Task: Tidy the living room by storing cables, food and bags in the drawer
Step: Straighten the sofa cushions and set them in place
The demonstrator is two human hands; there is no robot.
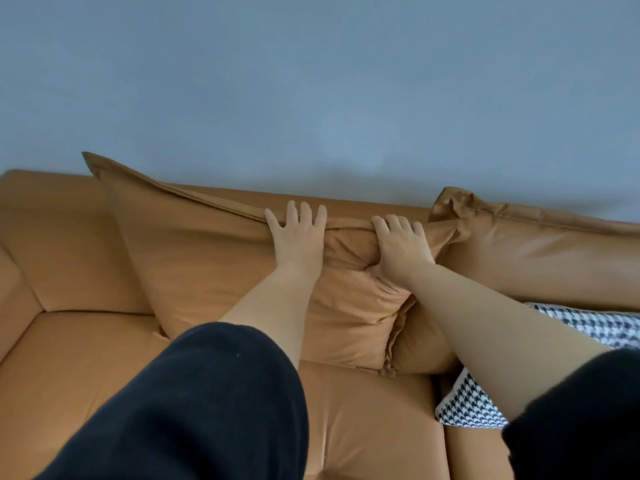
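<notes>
Indoors, bent over a tan leather sofa point(86, 358) set against a grey-blue wall point(311, 81). Both bare arms stretched out from dark sleeves point(194, 403) toward the large tan back cushion point(207, 265), taken as landmark. Left hand point(298, 237) laid flat on the cushion's top edge, fingers spread and hooked just over the seam. Right hand point(401, 242) beside it at the cushion's upper right corner, fingers curled over the rim and thumb pressed into the face, bunching the cover into deep folds. Right of the cushion, a second tan back cushion point(540, 254), its near corner crumpled. Below and right of the landmark, partly under the right forearm, a black-and-white houndstooth pillow point(467, 407). Cables, food, bags and drawer nowhere in frame; possibly something tucked behind the cushion, though impossible to tell from this angle.
</notes>
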